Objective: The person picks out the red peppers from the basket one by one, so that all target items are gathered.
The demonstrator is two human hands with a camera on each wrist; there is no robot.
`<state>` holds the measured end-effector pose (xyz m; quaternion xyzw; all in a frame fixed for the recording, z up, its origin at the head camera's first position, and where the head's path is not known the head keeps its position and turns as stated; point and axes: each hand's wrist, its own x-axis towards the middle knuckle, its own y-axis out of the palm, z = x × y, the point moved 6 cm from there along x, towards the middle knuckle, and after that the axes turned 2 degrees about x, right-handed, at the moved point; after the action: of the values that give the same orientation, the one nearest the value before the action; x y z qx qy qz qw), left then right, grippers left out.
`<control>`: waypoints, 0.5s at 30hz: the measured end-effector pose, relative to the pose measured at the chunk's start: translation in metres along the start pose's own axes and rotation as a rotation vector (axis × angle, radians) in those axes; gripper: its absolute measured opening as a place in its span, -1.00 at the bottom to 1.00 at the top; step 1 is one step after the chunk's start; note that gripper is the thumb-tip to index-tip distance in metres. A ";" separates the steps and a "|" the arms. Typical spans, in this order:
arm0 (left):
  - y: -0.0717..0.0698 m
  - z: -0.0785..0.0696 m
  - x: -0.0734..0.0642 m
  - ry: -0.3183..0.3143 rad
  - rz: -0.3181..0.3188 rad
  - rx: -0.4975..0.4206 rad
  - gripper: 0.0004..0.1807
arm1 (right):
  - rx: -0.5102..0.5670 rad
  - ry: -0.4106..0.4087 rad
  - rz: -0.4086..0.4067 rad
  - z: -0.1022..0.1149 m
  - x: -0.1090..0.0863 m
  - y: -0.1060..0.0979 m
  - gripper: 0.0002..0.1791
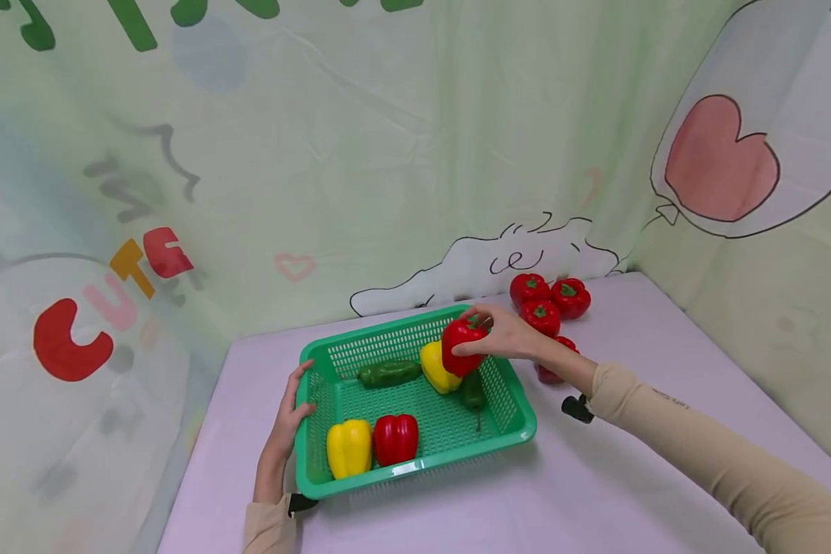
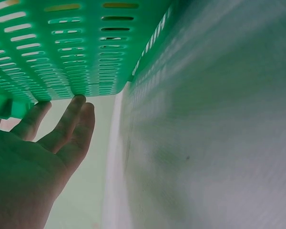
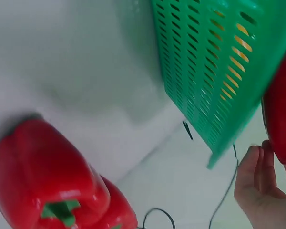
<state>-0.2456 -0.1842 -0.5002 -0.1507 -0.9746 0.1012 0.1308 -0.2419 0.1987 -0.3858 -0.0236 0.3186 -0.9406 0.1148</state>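
Note:
A green plastic basket (image 1: 415, 465) stands on the table, with my left hand (image 1: 289, 412) holding its left side, thumb at the rim. In the left wrist view, fingertips (image 2: 78, 100) of that hand touch the perforated basket wall. My right hand (image 1: 504, 332) pinches a red bell pepper (image 1: 461, 350) over the basket's back right corner. Inside lie a yellow bell pepper (image 1: 435, 369) partly hidden by the held one, a long green pepper (image 1: 390, 373), a darker green pepper (image 1: 472, 391), another yellow bell pepper (image 1: 349, 448) and a red one (image 1: 396, 440).
Several red bell peppers (image 1: 540, 315) are grouped on the table right of the basket, one partly behind my right forearm. In the right wrist view, a red pepper (image 3: 43, 167) lies close by. A printed curtain (image 1: 388, 169) borders the purple-white table (image 1: 595, 469) at the back.

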 end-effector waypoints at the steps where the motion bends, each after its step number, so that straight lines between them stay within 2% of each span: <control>1: 0.000 0.000 -0.001 -0.001 0.001 0.000 -0.19 | 0.000 -0.001 -0.011 0.001 -0.001 -0.003 -0.32; 7: 0.002 0.003 -0.003 -0.010 0.001 0.005 -0.20 | -0.006 -0.003 -0.100 -0.002 -0.011 -0.031 -0.26; 15: 0.001 -0.004 -0.001 -0.013 -0.007 0.002 -0.19 | -0.046 0.082 -0.231 -0.028 -0.024 -0.097 -0.20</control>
<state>-0.2439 -0.1832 -0.4971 -0.1465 -0.9759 0.1028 0.1249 -0.2418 0.2953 -0.3489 -0.0243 0.3399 -0.9401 -0.0079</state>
